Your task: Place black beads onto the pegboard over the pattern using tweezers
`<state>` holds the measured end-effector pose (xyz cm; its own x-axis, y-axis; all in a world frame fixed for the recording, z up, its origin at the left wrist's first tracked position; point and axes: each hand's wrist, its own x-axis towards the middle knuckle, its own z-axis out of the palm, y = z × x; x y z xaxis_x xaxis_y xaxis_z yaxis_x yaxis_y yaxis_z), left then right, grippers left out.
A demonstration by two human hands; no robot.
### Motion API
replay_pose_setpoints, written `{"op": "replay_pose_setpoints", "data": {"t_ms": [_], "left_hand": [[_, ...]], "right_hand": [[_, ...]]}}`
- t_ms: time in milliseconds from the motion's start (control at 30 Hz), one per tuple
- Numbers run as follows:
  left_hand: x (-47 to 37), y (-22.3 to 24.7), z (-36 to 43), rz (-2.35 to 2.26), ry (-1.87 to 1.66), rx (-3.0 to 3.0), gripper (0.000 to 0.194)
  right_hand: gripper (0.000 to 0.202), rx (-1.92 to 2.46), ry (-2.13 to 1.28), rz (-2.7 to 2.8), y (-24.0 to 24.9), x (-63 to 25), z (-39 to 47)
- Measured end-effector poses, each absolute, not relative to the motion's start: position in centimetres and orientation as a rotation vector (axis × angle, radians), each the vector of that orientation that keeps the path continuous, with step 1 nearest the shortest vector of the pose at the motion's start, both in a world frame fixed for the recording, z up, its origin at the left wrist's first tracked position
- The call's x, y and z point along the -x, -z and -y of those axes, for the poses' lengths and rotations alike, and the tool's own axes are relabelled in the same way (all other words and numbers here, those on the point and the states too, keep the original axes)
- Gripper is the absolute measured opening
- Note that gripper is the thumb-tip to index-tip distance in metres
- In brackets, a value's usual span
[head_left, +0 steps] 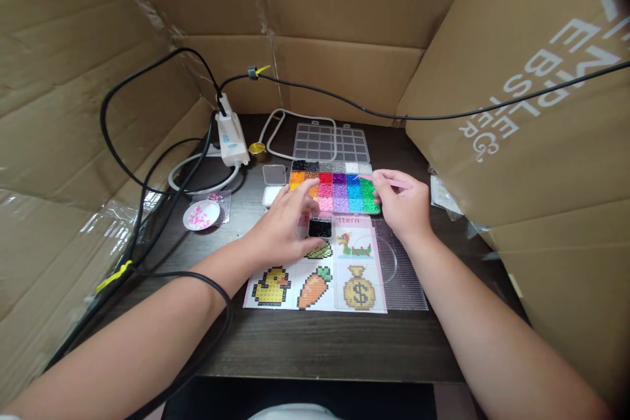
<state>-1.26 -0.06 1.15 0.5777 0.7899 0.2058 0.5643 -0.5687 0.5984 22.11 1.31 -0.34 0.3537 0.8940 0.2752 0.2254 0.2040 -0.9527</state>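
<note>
While a small box of black beads lies within the left hand's curve, pink tweezers are held in the right

Head view; the clock face is centred on the bead case, with 12 at its far side.

Item: bead case [354,213], opened, lid [331,143] laid back at 12; its compartments are filled and sorted by colour.

Item: small box [331,228], just beside the case between 6 and 7, stocked with black beads [319,230].

Item: second small box [264,195], at 9, opened, with white contents.

Item: white dish [188,218], between 8 and 9, stocked with pink and pale beads and set partly on a mesh sheet [227,200].

Item: pattern sheet [335,282], at 6, printed with duck, carrot and money bag among others; dark mesh board [413,282] beside it, between 4 and 5.

Progress, as judged: supplies have been opened and laid out; no finished bead figure can be made out, so most of the work seems left.

Pose, left hand [285,230]: brought in from 8, palm lowered, fingers spread and bent around the black-bead box; whether it is gripped cannot be told.

Pose, right hand [406,207]: brought in from 4, wrist bent inward, pink tweezers [394,182] pinched between thumb and fingers, tips pointed over the blue compartments at 2. Whether a bead is caught cannot be told.
</note>
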Motion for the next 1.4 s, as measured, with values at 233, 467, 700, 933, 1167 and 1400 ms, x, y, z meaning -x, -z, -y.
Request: {"op": "replay_pose_setpoints", "data": {"t_ms": [233, 467, 700, 933, 1167, 1400], "left_hand": [[1.1, -1.1, 0.0, -1.087, -0.627, -2.386, 0.093], [1.0, -1.1, 0.1, -1.079, -0.622, -2.426, 0.092], [2.1, -2.2, -0.4, -1.112, -0.590, -2.326, 0.094], [4.5, -3.4, 0.0, -1.198, -0.447, -2.343, 0.097], [5.3, -2.5, 0.2, -1.227, -0.508, -2.255, 0.094], [5.8, -2.7, 0.2, -1.254, -0.420, -2.263, 0.095]], "right_hand": [[0.021, 1.315, -0.645, 1.151, 0.2, -22.1, -1.3], [0.020, 1.317, -0.641, 1.146, 0.1, -22.1, -1.2], [0.020, 1.307, -0.646, 1.160, 0.3, -22.1, -1.3], [0.018, 1.299, -0.650, 1.159, 0.1, -22.0, -1.2], [0.017, 1.221, -0.580, 1.164, -0.3, -21.6, -0.4], [0.021, 1.037, -0.718, 1.281, -0.8, -19.9, 1.6]]}}
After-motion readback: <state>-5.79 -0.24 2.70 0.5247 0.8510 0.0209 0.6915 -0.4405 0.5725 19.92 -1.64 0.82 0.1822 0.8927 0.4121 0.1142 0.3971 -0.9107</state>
